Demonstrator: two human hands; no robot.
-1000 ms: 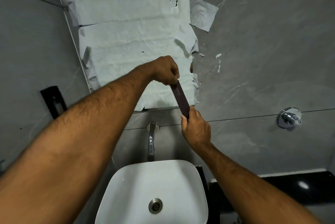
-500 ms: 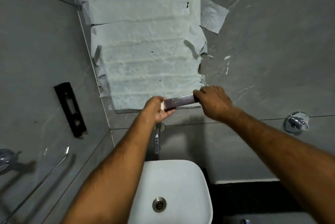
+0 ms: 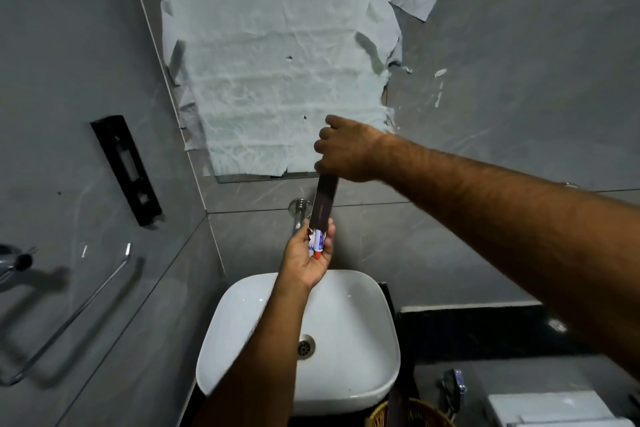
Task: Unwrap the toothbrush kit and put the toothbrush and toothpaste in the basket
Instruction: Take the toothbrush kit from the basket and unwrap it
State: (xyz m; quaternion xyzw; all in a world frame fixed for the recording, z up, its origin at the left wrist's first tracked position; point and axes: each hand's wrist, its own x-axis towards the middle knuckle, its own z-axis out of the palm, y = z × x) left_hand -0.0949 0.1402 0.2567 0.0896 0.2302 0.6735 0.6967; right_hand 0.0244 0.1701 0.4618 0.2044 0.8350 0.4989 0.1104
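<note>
A long dark sleeve, the toothbrush kit box (image 3: 324, 202), hangs almost upright above the sink. My right hand (image 3: 344, 149) grips its top end. Under its open lower end my left hand (image 3: 309, 257) is cupped palm up, and a small white, blue and red toothpaste tube (image 3: 318, 244) sticks out of the box into that palm. No toothbrush shows; the box hides whatever else is inside. A wicker basket (image 3: 379, 413) peeks in at the bottom edge, right of the sink.
A white basin (image 3: 360, 319) with a drain sits below my hands, and a chrome tap (image 3: 298, 213) is on the wall behind. Crumpled paper covers the mirror (image 3: 273, 73). A towel bar (image 3: 74, 314) is on the left wall, a black counter (image 3: 481, 329) at right.
The box swung from level to nearly upright, my right hand lifting its end. My left hand dropped below the opening, and the toothpaste tube has slid out into the palm.
</note>
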